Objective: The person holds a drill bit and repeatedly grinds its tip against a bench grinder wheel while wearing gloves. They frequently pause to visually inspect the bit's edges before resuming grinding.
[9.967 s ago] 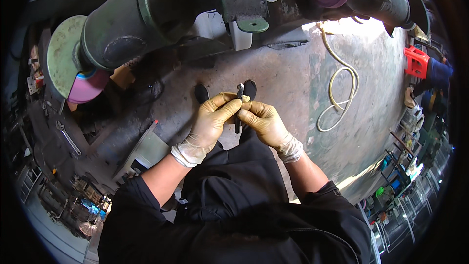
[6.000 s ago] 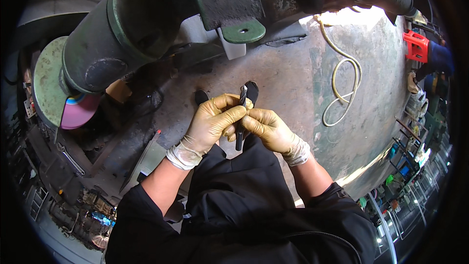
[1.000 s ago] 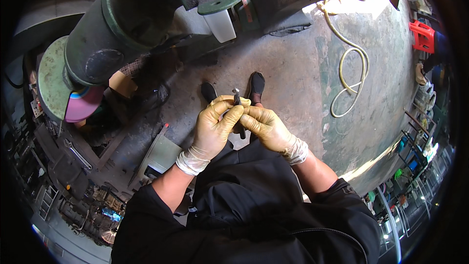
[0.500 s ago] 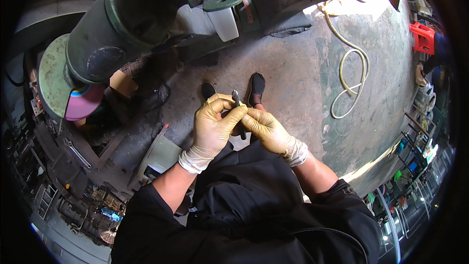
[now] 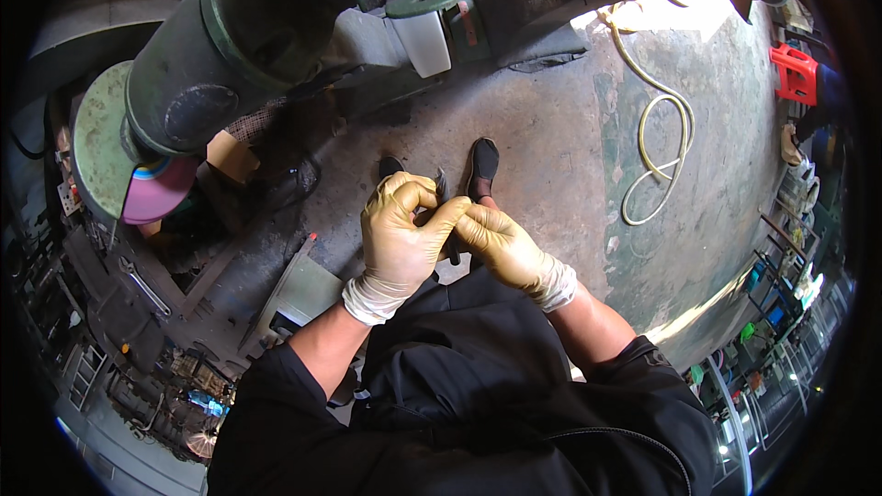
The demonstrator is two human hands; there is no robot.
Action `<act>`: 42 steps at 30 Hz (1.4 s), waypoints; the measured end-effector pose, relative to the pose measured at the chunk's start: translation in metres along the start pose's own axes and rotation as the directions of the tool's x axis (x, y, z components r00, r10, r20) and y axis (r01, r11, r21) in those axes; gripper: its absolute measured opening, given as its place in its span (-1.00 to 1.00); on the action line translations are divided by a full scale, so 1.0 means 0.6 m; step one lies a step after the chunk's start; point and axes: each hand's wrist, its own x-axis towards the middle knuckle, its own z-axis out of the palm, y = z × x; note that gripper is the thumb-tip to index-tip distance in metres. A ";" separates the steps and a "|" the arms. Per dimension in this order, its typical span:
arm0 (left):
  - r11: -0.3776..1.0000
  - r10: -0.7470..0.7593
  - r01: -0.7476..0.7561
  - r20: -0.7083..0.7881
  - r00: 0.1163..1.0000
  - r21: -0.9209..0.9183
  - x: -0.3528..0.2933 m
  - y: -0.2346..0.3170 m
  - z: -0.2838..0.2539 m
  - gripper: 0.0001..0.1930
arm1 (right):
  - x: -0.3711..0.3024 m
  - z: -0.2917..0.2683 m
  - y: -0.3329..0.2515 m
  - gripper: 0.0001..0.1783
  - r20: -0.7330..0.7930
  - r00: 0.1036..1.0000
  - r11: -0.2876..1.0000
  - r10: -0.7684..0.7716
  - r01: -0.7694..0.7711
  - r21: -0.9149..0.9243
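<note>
l hand (image 5: 400, 234) & r hand (image 5: 505, 248), in yellow gloves (image 5: 371, 300), pinch a dark drill bit (image 5: 442, 186) btwn them. pale hose (image 5: 641, 131) loops on flr (image 5: 542, 138).

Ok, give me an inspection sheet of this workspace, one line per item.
Surface: concrete floor, worn and stained.
Job's things: slim dark tool, likely a drill bit, partly hidden.
Clutter: wrench and brown cardboard at left.
Grippers: gloved left hand and right hand, fingertips together at the tool; exact grip hidden.
Cables: pale hose looped on the floor.
Surroundings: grinding machine with pink wheel; red stool at far right.
</note>
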 end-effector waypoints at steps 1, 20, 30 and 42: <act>1.000 0.009 -0.009 -0.009 1.000 0.008 0.000 0.000 0.001 -0.76 | 0.000 0.001 0.000 -0.56 0.002 1.000 0.999 0.022 -0.022 0.044; 0.986 -0.045 0.050 0.033 0.998 -0.160 0.004 -0.013 0.000 -0.86 | 0.012 0.004 -0.005 -0.60 -0.046 0.999 0.999 -0.017 0.015 -0.039; 0.973 0.002 0.053 0.234 0.972 -0.226 0.070 0.001 -0.044 -0.95 | 0.065 0.016 -0.054 -0.75 -0.152 0.985 0.933 -0.085 0.025 -0.359; 0.978 0.058 -0.043 0.068 0.996 -0.204 0.118 -0.001 -0.072 -0.81 | 0.168 0.058 -0.023 -0.86 -0.323 0.867 0.925 -0.380 0.352 -0.143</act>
